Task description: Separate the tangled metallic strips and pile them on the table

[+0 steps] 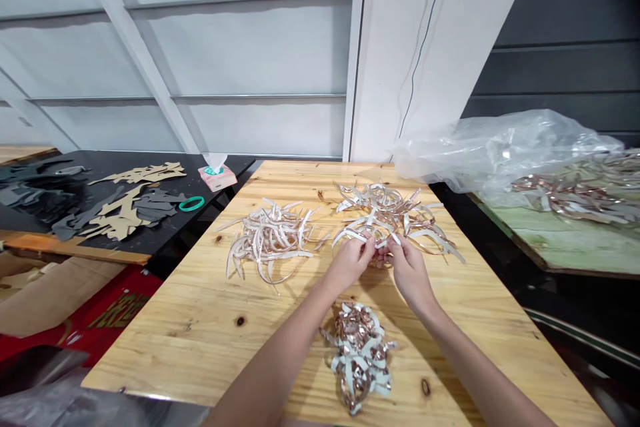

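Observation:
My left hand (pixel 356 255) and my right hand (pixel 407 271) meet over the near edge of a loose pile of curved strips (pixel 383 203), white on one face and shiny copper-pink on the other. Both are closed in a pinch, with a strip (pixel 383 240) running between the fingertips; exactly where it ends is hidden by the fingers. To the left lies a second pile of pale curved strips (pixel 270 237). Between my forearms sits a tighter heap of crumpled copper and white strips (pixel 363 353).
The wooden table (pixel 195 340) fills the middle. A black table (pixel 165 233) at left carries grey and beige cut pieces (pixel 120 217), a green ring (pixel 192 203) and a tissue pack (pixel 218 177). At right, a clear plastic bag (pixel 515 147) lies by more copper strips (pixel 570 197).

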Tool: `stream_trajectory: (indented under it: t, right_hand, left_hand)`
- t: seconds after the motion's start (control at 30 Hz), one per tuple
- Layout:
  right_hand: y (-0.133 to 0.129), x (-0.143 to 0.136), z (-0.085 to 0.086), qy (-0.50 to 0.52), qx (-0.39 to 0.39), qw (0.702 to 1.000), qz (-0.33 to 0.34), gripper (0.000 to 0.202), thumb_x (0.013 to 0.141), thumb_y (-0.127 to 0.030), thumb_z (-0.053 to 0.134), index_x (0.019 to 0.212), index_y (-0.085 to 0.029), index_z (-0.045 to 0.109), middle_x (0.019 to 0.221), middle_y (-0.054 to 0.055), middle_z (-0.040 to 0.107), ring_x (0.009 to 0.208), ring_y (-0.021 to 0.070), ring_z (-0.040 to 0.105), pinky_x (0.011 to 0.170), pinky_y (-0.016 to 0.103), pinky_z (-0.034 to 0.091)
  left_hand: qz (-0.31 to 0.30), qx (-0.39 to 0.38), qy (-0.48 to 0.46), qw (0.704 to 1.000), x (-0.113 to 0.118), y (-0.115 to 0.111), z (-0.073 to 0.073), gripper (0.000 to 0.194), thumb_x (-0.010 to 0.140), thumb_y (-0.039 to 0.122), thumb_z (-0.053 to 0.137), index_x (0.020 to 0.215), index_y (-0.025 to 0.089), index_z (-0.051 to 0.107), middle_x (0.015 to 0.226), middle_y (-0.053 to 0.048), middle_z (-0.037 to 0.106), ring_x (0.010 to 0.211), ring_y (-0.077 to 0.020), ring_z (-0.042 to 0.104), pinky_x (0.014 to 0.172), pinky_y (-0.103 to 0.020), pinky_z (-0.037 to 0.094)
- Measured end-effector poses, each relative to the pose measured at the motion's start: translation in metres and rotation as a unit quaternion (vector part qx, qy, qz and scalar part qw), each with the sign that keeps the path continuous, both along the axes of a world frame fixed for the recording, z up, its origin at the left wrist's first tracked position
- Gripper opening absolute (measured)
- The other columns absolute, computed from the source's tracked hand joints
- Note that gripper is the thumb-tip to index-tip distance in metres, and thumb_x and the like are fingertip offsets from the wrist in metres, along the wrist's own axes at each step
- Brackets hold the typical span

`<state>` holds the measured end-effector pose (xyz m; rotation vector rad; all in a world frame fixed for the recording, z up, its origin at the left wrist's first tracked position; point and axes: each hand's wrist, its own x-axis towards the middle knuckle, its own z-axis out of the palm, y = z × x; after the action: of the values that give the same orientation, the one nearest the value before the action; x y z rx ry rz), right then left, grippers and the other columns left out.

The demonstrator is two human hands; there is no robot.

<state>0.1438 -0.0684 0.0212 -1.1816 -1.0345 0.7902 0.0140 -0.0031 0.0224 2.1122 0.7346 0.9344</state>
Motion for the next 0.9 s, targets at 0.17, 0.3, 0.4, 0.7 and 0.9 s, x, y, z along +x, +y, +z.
stream_trajectory:
  t: [0.17, 0.3, 0.4, 0.7, 0.9]
  right_hand:
    - [0.005, 0.000, -0.001, 0.147, 0.008, 0.989, -0.014, 0.023, 0.088, -0.040, 0.065, 0.075, -0.020, 0.061, 0.073, 0.000, 0.063, 0.064, 0.0153, 0.059, 0.062, 0.028, 0.050]
    - [0.009, 0.004, 0.005, 0.265, 0.045, 0.963, -0.037, 0.017, 0.080, -0.028, 0.070, 0.070, -0.019, 0.061, 0.069, 0.000, 0.060, 0.067, 0.0145, 0.061, 0.063, 0.026, 0.053]
    - [0.010, 0.010, 0.011, 0.305, 0.059, 0.949, -0.059, 0.015, 0.077, -0.022, 0.068, 0.066, -0.018, 0.059, 0.068, 0.000, 0.060, 0.069, 0.0134, 0.063, 0.064, 0.023, 0.054]
    - [0.012, 0.022, 0.015, 0.420, 0.049, 0.902, -0.091, 0.013, 0.075, -0.014, 0.057, 0.064, -0.019, 0.052, 0.063, -0.005, 0.056, 0.064, 0.0085, 0.061, 0.067, 0.018, 0.058]
    - [0.010, 0.012, 0.006, 0.420, 0.002, 0.908, -0.004, 0.013, 0.077, -0.019, 0.062, 0.068, -0.020, 0.053, 0.089, 0.003, 0.071, 0.087, 0.0144, 0.070, 0.081, 0.023, 0.062]
  left_hand:
    - [0.044, 0.051, 0.007, 0.998, 0.002, 0.003, -0.005, 0.042, 0.104, 0.038, 0.032, 0.078, 0.017, 0.058, 0.073, -0.002, 0.062, 0.065, -0.0137, 0.054, 0.066, -0.026, 0.041]
    - [0.069, 0.071, 0.023, 0.995, 0.002, 0.004, -0.008, 0.039, 0.104, 0.035, 0.031, 0.082, 0.018, 0.057, 0.074, -0.003, 0.063, 0.068, -0.0151, 0.057, 0.069, -0.027, 0.042]
    - [0.072, 0.061, 0.041, 0.995, 0.003, 0.003, -0.009, 0.040, 0.105, 0.035, 0.029, 0.082, 0.018, 0.058, 0.075, -0.004, 0.066, 0.071, -0.0163, 0.061, 0.072, -0.028, 0.043]
    - [0.076, 0.023, 0.020, 0.997, 0.008, -0.002, -0.013, 0.045, 0.104, 0.036, 0.028, 0.076, 0.019, 0.058, 0.070, -0.005, 0.066, 0.068, -0.0167, 0.062, 0.075, -0.030, 0.046]
    - [-0.005, -0.164, -0.225, 0.961, 0.007, 0.002, -0.015, 0.032, 0.100, 0.045, 0.041, 0.106, 0.017, 0.056, 0.080, -0.003, 0.065, 0.066, -0.0157, 0.064, 0.066, -0.028, 0.053]
